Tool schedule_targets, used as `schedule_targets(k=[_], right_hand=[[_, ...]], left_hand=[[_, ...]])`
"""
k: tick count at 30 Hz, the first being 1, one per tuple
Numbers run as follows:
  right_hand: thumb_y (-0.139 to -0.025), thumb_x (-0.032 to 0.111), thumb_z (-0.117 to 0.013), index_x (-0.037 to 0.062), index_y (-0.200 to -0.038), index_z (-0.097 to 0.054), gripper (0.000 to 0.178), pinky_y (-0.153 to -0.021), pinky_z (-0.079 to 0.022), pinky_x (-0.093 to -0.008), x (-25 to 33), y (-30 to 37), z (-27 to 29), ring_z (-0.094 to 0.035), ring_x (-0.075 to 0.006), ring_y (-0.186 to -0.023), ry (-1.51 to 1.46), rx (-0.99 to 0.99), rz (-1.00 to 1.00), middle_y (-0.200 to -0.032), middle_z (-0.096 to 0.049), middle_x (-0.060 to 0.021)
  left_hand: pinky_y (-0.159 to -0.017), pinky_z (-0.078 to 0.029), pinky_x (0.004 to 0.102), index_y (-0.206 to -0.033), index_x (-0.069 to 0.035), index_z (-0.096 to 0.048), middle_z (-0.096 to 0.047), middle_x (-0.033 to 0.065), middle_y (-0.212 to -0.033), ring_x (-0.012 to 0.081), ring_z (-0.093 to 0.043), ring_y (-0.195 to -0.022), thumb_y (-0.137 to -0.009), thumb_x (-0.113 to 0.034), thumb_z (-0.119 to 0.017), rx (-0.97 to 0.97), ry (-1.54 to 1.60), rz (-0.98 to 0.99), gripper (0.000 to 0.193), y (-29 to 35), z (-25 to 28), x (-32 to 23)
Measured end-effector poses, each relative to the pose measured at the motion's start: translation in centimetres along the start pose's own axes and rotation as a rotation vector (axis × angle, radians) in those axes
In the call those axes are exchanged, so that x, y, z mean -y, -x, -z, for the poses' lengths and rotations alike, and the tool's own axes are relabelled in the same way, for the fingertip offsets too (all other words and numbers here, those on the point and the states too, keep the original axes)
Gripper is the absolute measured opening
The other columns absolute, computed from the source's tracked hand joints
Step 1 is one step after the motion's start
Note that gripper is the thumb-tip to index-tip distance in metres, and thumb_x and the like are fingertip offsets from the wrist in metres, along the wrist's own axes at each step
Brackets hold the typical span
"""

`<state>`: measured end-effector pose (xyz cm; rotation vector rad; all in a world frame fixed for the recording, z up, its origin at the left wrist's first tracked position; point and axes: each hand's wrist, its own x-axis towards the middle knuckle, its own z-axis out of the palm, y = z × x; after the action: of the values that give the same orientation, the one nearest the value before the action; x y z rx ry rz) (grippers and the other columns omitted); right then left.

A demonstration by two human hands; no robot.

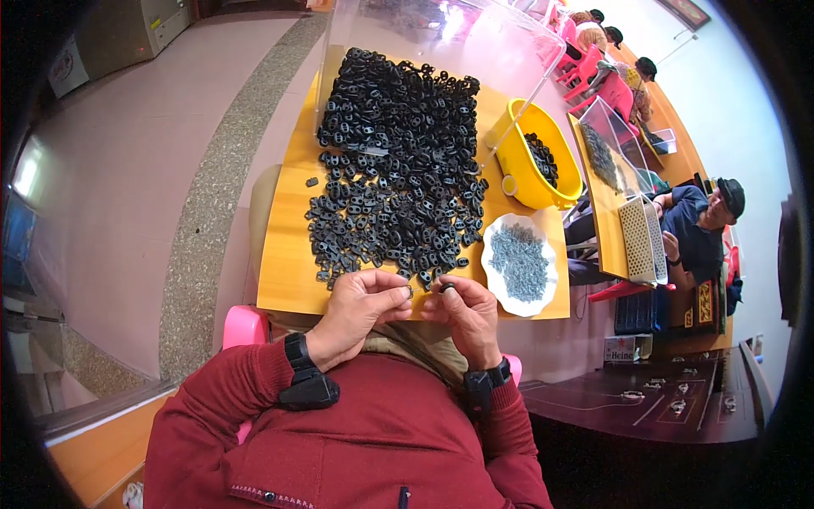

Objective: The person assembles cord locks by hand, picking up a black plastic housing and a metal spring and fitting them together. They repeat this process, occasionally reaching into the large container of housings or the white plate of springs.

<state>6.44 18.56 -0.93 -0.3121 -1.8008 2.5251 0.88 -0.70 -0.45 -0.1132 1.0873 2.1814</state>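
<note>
- Left hand (360,307): grip clamped, thumb against forefinger, on a small dark piece (410,291); its outline is too fine to read. The pinch at the tips presumably suits so slight a thing.
- Right hand (469,314): grip together on a small black rounded piece (447,288). The two hands sit close but apart, both pieces turned inward, probably to face one another in plain sight.
- Heap of black oval plastic pieces with paired holes (394,212): lies on the yellow-brown wooden counter (284,284), directly ahead of the fingers. Its loose near edge likely lets single pieces be picked without digging.
- Clear, straight-walled plastic box (509,51): stands at the far end, seemingly open toward the person; its walls appear to hold back the deeper stock.
- White scalloped dish (489,254): just beside the right hand, filled with tiny grey pieces (521,263). The raised rim presumably keeps them separate from the black ones.
- Yellow oval plastic tub (530,188): beyond the dish, with more black pieces inside (540,159), well apart from the hands, leaving them elbow room.
</note>
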Motion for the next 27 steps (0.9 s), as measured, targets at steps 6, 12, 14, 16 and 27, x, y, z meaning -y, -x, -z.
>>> schedule_targets(k=[6,12,14,16,27], right_hand=[[-0.091,0.006,-0.061,-0.0027,-0.115,-0.059,0.025,-0.069,-0.059,-0.0315,-0.11,-0.04,0.56,-0.066,-0.0171,-0.074,0.015,0.047,-0.025,-0.087,-0.066,-0.0094],[-0.088,0.002,-0.063,-0.0017,-0.118,-0.059,0.031,-0.069,-0.060,-0.0315,-0.04,-0.03,0.32,-0.066,-0.0171,-0.076,0.066,0.083,-0.015,-0.086,-0.066,-0.0093],[-0.087,0.001,-0.064,-0.0016,-0.119,-0.059,0.032,-0.069,-0.060,-0.0310,-0.05,-0.02,0.28,-0.066,-0.0171,-0.077,0.095,0.099,-0.003,-0.086,-0.066,-0.0096],[-0.086,0.001,-0.065,-0.0016,-0.119,-0.059,0.033,-0.070,-0.059,-0.0307,-0.13,0.00,0.32,-0.067,-0.0177,-0.077,0.108,0.094,-0.003,-0.088,-0.067,-0.0109],[-0.086,0.000,-0.065,-0.0028,-0.119,-0.059,0.034,-0.070,-0.058,-0.0288,-0.12,0.03,0.34,-0.068,-0.0178,-0.075,0.101,0.106,-0.042,-0.088,-0.068,-0.0105]], left_hand=[[-0.073,-0.057,0.0254,-0.100,0.002,-0.060,-0.065,0.0075,-0.090,0.0123,-0.065,-0.079,-0.088,-0.005,-0.064,0.002,0.005,0.003,0.015,0.11,-0.10,-0.10],[-0.074,-0.057,0.0254,-0.101,0.003,-0.060,-0.065,0.0079,-0.090,0.0128,-0.065,-0.080,-0.088,-0.005,-0.063,0.005,0.007,0.003,0.015,0.08,-0.10,-0.13],[-0.074,-0.057,0.0254,-0.101,0.003,-0.060,-0.065,0.0081,-0.091,0.0129,-0.065,-0.080,-0.088,-0.004,-0.063,0.009,0.015,0.002,0.015,0.09,-0.12,-0.16],[-0.074,-0.057,0.0255,-0.101,0.004,-0.060,-0.065,0.0085,-0.091,0.0132,-0.065,-0.080,-0.088,-0.005,-0.064,0.014,0.009,0.002,0.016,0.11,-0.13,-0.17],[-0.072,-0.058,0.0244,-0.100,0.004,-0.060,-0.065,0.0088,-0.091,0.0134,-0.066,-0.080,-0.087,-0.005,-0.065,0.031,0.002,0.022,0.016,-0.09,0.09,0.26]])
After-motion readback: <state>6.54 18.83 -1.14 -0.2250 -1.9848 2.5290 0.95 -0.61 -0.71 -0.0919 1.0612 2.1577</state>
